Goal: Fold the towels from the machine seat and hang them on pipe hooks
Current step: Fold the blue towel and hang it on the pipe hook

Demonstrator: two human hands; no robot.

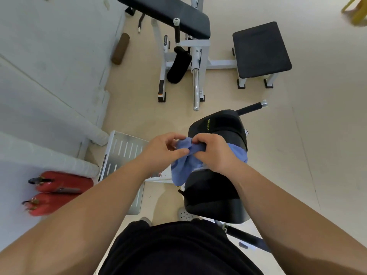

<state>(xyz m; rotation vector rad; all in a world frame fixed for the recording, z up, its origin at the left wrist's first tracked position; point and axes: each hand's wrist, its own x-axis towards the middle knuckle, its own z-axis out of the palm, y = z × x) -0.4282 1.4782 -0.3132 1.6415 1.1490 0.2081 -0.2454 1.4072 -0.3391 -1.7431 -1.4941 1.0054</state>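
A blue towel (183,167) hangs bunched in front of me, over the black padded machine seat (214,195). My left hand (162,150) pinches its upper edge between thumb and fingers. My right hand (213,151) grips the same edge just to the right, the two hands nearly touching. More blue cloth (238,153) shows past my right hand, lying on the seat; I cannot tell whether it is the same towel. The towel's lower end droops down the seat's left side. No pipe hooks are in view.
A metal footplate (123,149) lies on the floor left of the seat. Two red fire extinguishers (59,193) lie by the white wall (49,76). Farther off stand a bench machine (178,36) and a black square stool (260,50).
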